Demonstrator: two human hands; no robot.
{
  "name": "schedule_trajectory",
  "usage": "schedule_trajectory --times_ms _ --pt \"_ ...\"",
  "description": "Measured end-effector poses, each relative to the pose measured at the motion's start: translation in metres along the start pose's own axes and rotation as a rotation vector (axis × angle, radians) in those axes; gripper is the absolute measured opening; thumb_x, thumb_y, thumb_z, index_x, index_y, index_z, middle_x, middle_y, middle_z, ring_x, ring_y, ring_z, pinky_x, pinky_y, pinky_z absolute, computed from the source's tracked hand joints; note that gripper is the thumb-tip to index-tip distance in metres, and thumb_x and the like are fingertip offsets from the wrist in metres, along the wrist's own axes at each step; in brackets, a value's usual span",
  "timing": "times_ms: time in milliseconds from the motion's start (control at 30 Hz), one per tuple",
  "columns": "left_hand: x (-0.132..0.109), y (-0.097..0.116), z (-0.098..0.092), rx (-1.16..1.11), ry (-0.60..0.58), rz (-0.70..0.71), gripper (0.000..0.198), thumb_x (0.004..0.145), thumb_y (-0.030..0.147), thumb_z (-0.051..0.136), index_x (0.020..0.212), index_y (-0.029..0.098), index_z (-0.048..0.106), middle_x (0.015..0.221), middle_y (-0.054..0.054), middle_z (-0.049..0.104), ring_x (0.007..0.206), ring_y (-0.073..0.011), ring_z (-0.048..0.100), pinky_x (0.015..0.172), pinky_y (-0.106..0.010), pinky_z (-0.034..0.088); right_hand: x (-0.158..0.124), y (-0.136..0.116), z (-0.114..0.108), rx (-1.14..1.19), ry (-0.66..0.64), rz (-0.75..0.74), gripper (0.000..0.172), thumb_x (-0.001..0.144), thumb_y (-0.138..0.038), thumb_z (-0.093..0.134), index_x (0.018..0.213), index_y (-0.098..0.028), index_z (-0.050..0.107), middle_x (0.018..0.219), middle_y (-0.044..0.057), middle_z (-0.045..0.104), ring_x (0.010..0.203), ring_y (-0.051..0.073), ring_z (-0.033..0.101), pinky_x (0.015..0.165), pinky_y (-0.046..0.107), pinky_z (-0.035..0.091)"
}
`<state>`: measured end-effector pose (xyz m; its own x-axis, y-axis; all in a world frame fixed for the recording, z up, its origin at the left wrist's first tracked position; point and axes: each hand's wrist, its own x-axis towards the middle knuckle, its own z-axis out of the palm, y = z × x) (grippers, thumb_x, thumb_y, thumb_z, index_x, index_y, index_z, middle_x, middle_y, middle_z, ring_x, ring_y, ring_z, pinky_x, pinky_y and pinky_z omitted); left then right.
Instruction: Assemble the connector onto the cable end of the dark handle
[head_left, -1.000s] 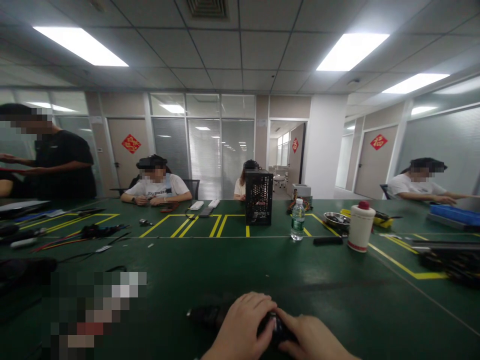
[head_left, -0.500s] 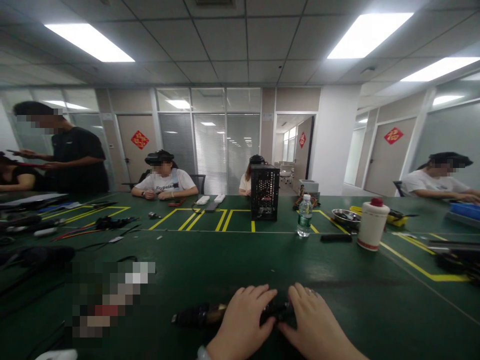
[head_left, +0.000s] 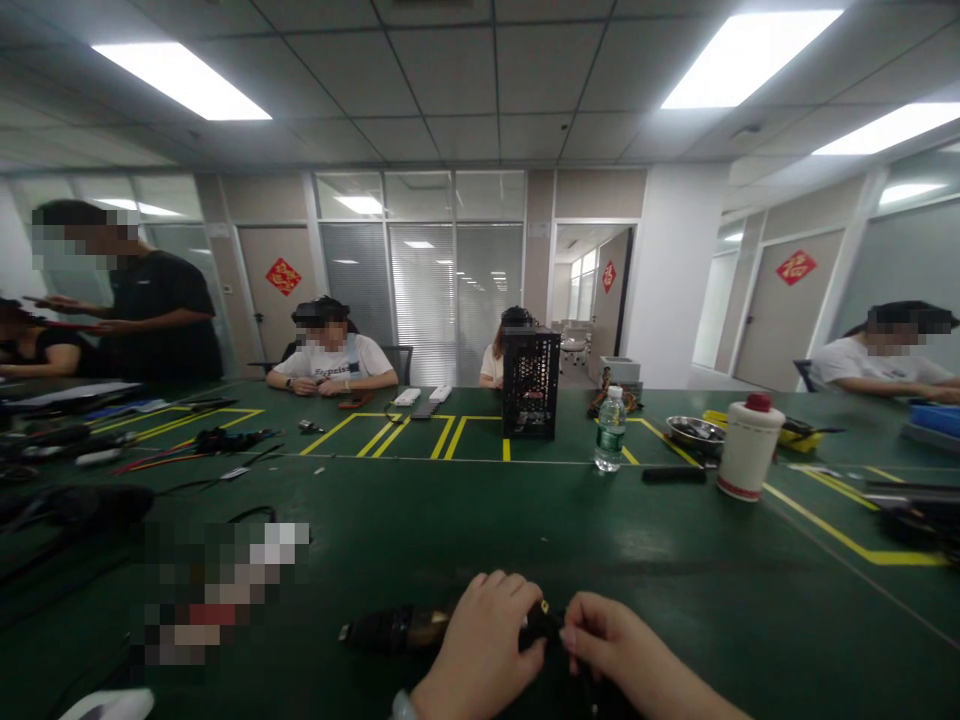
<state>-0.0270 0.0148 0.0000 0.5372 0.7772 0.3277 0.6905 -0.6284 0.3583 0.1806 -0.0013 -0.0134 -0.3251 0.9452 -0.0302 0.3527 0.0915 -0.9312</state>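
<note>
Tool: the dark tool lies on its side at the near middle of the table, tip to the left; being rounded, it could roll if the hold loosens.
Left hand: the left hand has its fingers curled over the tool's right part; pressing off-centre could swing the free tip.
Right hand: the right hand has thumb and forefinger pinched together on a dark cord, just beside the tool's end; a pull to the right could drag the tool along.
Cord: hangs below the pinch; its join with the tool is hidden, so a hard tug might strain it.
Wire: a black wire lies to the left, apart from the tip; a sweep that way could snag it.
Bottle: the bottle stands upright beyond the hands; a long forward reach could topple it.
</note>
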Motion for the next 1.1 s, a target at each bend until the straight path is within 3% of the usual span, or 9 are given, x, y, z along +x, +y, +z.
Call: schedule_trajectory --times_ms 167,500,800,1100 --pt "0.000 -0.001 0.003 0.035 0.041 -0.029 0.020 0.079 0.023 0.065 0.099 0.024 0.060 0.099 -0.002 0.062 0.097 -0.0259 0.052 0.086 -0.038 0.035 0.012 0.011 0.003 0.108 0.114 -0.034 0.033 0.084 -0.051 0.061 0.078 -0.018 0.056 0.068 0.000 0.064 0.056 0.013 0.054 0.054 0.021 0.040" --pt "-0.001 0.008 0.001 0.027 0.052 -0.034 0.007 0.085 0.021 0.061 0.091 0.023 0.059 0.094 -0.001 0.059 0.091 -0.0229 0.051 0.081 -0.035 0.035 0.004 0.009 0.012 0.066 0.088 0.063 0.034 0.082 -0.052 0.068 0.082 -0.018 0.061 0.070 -0.002 0.064 0.048 0.010 0.053 0.045 0.017 0.039" --pt "-0.002 0.010 0.003 -0.025 0.054 -0.052 0.017 0.081 0.016 0.059 0.097 0.023 0.058 0.096 -0.001 0.060 0.092 -0.0223 0.052 0.081 -0.034 0.035 0.005 0.021 0.013 0.032 0.102 0.039 0.017 0.084 -0.033 0.063 0.081 -0.017 0.063 0.068 -0.002 0.065 0.044 0.008 0.052 0.039 0.014 0.038" --pt "-0.003 0.017 0.002 -0.009 0.062 -0.071 0.012 0.080 0.013 0.054 0.085 0.022 0.059 0.088 0.001 0.058 0.086 -0.0202 0.053 0.079 -0.034 0.036 -0.002 0.019 0.007 -0.010 0.105 0.068 0.009 0.085 -0.023 0.061 0.083 -0.016 0.065 0.070 -0.002 0.066 0.045 0.009 0.055 0.038 0.014 0.039"
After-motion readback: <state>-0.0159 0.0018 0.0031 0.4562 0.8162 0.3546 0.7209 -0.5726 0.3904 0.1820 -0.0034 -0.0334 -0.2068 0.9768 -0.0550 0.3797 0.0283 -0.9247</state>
